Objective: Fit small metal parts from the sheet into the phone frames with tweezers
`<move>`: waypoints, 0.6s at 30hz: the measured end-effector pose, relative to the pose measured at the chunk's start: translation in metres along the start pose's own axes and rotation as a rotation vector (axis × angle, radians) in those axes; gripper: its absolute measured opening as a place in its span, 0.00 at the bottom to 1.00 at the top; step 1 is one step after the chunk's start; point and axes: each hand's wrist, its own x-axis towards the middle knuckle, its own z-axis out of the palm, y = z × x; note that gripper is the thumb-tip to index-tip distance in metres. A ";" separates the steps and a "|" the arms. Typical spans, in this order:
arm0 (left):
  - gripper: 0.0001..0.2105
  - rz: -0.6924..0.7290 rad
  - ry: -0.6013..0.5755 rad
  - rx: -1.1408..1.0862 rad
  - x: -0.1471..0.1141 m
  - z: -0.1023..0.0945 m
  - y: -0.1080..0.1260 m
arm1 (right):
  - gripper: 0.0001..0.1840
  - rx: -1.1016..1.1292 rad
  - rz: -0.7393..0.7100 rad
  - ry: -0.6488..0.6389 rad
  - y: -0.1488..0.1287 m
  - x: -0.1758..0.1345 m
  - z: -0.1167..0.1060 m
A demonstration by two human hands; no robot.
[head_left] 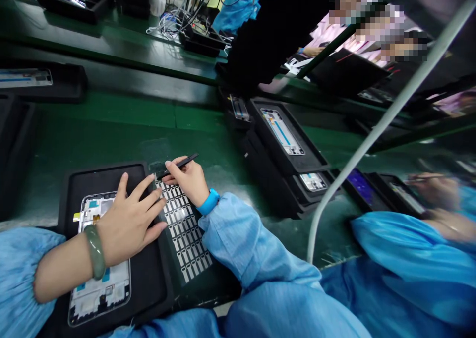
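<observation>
1. Your two blue sleeves sit closest.
2. Your left hand, released and spread, covers part of one phone frame in one black tray.
3. Your right hand pinches one slim black tool over one label sheet.

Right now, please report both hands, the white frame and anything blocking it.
Right hand gripping black tool at sheet of pale pieces. Left hand open, palm down. White frame in black tray, partly hidden by left hand.

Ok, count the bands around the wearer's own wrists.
2: a green bangle on the wrist of the left hand and a blue band on that of the right hand. The sleeves could hide more.
</observation>
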 end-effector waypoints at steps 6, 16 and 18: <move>0.18 0.001 -0.038 0.013 -0.001 0.001 0.000 | 0.12 0.022 0.010 0.009 0.000 -0.001 0.002; 0.19 0.013 -0.046 0.027 0.000 0.000 0.000 | 0.11 0.031 0.019 0.017 -0.001 0.002 0.003; 0.19 0.027 0.000 -0.003 -0.005 0.004 -0.001 | 0.11 0.032 0.035 0.023 0.001 0.001 0.005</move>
